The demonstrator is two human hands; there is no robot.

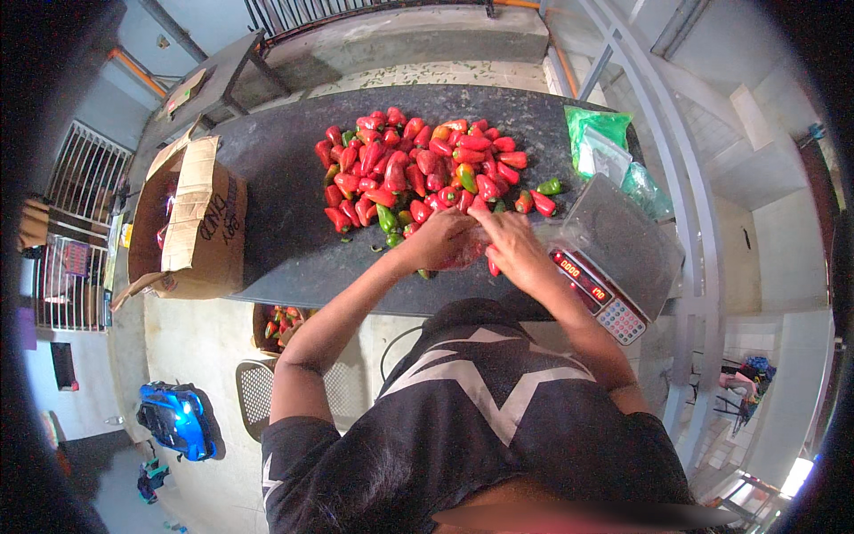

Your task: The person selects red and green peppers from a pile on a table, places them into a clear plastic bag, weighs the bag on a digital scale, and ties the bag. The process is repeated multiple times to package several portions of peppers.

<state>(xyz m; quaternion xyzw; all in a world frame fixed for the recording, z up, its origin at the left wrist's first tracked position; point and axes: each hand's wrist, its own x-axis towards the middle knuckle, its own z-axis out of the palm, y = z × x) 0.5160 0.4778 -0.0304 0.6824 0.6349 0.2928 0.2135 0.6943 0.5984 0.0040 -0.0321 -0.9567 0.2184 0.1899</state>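
Note:
A large heap of red bell peppers, with a few green and part-green ones, lies on the dark table in front of me. At the heap's near edge both my hands meet over a see-through plastic bag with something reddish showing through it. My left hand is closed on the bag's left side. My right hand holds its other side, index finger reaching across toward the left hand. The fingertips partly hide the bag's top. A few loose peppers lie just right of the heap, including a green one.
A digital scale with a lit red display stands right of my hands. Behind it are green and clear plastic bags. An open cardboard box sits at the table's left end. Below the near edge, another box holds peppers beside a perforated chair.

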